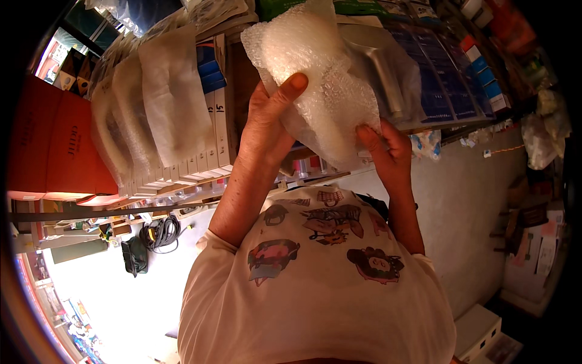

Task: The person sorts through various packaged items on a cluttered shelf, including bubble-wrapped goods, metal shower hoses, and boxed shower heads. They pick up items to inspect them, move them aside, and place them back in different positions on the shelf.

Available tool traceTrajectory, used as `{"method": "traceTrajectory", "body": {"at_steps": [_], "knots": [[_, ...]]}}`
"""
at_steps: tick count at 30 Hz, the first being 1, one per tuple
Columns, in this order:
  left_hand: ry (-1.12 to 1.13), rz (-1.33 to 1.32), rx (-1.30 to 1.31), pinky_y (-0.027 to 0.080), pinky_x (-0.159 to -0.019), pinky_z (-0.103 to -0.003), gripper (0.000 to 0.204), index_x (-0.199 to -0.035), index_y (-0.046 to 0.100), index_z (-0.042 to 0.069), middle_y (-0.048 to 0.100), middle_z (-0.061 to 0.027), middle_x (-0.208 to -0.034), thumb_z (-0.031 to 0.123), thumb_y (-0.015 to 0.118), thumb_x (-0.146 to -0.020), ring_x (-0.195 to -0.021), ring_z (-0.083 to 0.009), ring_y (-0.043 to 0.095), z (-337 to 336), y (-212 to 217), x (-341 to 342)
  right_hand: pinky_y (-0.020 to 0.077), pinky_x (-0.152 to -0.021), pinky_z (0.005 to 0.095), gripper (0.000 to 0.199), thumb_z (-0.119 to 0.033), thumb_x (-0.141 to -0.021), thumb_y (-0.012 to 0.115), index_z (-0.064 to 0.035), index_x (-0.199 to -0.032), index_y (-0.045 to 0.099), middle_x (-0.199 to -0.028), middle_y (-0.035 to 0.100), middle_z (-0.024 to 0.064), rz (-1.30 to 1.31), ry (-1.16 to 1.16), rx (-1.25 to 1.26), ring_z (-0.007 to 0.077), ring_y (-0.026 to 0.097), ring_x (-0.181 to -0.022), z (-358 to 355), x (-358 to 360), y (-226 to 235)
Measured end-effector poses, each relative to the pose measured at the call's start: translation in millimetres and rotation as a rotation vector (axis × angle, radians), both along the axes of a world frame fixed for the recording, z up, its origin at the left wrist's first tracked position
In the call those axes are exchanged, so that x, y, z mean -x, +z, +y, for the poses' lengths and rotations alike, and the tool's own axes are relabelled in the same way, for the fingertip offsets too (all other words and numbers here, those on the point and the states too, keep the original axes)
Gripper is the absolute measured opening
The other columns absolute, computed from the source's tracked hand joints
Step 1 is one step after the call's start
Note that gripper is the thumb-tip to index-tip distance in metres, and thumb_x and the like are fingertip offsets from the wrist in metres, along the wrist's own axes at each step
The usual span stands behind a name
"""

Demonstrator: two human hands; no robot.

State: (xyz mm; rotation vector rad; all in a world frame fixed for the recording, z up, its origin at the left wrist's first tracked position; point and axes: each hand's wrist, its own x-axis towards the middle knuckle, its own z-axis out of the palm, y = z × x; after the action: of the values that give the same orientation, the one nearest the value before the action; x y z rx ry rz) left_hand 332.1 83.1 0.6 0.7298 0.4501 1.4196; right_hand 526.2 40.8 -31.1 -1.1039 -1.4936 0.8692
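Observation:
Both hands hold up a bubble-wrap pouch [321, 67] in front of me, above the counter's near edge. What it contains, if anything, is blurred by the wrap. My left hand [273, 112] grips its left side, thumb pressed on the front and fingers behind. Lower down, my right hand [388, 148] pinches the bottom right corner between thumb and fingers. Just behind the pouch, on the right, lies a shiny metal cylindrical piece [382, 76] in a clear plastic bag. To the left, several more wrapped pieces [176, 97] rest in a row on top of white boxes.
Large orange-red boxes [60, 139] stand at the left. Flat blue packages [433, 73] cover the counter's right side, with small blue and white boxes [485, 76] beyond. A coiled black cable [162, 233] lies below left. A white box [479, 330] sits low at the right.

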Motion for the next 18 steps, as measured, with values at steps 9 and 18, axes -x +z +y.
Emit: {"method": "traceTrajectory", "body": {"at_steps": [9,18], "knots": [[0.05,-0.061,0.015,0.051,-0.091,-0.04,0.054,-0.124,0.049,0.001,0.061,-0.0118,-0.114,0.02,0.073,-0.081,-0.105,-0.0245,0.06,10.1,-0.6,5.6,0.0467,-0.061,0.0236,0.026,-0.018,-0.084,0.068,0.0006,-0.101,0.064,-0.083,0.066,0.0044,0.002,0.231,0.235,0.0095,0.06,-0.069,-5.5,7.8,-1.8],[-0.012,0.011,0.064,0.048,-0.094,-0.04,0.066,-0.129,0.042,-0.003,0.056,-0.0152,-0.119,0.03,0.073,-0.081,-0.108,-0.0267,0.057,10.7,-5.6,5.2,0.048,-0.065,0.0283,0.027,-0.019,-0.079,0.072,0.0011,-0.096,0.064,-0.077,0.067,0.0086,-0.135,0.168,0.163,0.0135,0.062,-0.07,0.7,8.4,-18.9]]}}
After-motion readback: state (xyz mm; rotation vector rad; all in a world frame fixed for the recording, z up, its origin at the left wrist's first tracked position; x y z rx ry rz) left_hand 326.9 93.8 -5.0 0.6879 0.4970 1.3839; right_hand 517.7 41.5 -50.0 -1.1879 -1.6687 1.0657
